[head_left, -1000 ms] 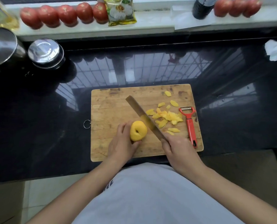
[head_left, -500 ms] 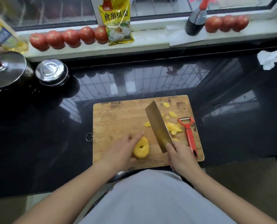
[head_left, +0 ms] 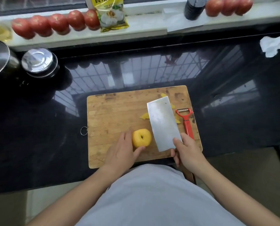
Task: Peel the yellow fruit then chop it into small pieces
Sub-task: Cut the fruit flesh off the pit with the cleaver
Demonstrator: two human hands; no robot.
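A peeled yellow fruit (head_left: 141, 138) with a small hole on top sits near the front of the wooden cutting board (head_left: 116, 115). My left hand (head_left: 121, 151) holds it from the left, thumb curled under its front. My right hand (head_left: 187, 151) grips the handle of a cleaver (head_left: 163, 123), whose broad blade lies tilted flat-side up just right of the fruit. Yellow peel strips (head_left: 144, 115) show beside the blade; most of the pile is hidden behind it. A red peeler (head_left: 187, 123) lies at the board's right edge.
The board rests on a glossy black counter (head_left: 38, 128). Two steel lids (head_left: 38, 61) stand at the back left. Tomatoes (head_left: 57, 23), a yellow packet (head_left: 110, 15) and a dark bottle (head_left: 194, 8) line the sill. A crumpled tissue (head_left: 271, 44) lies at the back right.
The cleaver has lifted off the fruit and turned from edge-down to flat-side up, moving right over the peel pile. My left hand stays on the fruit.
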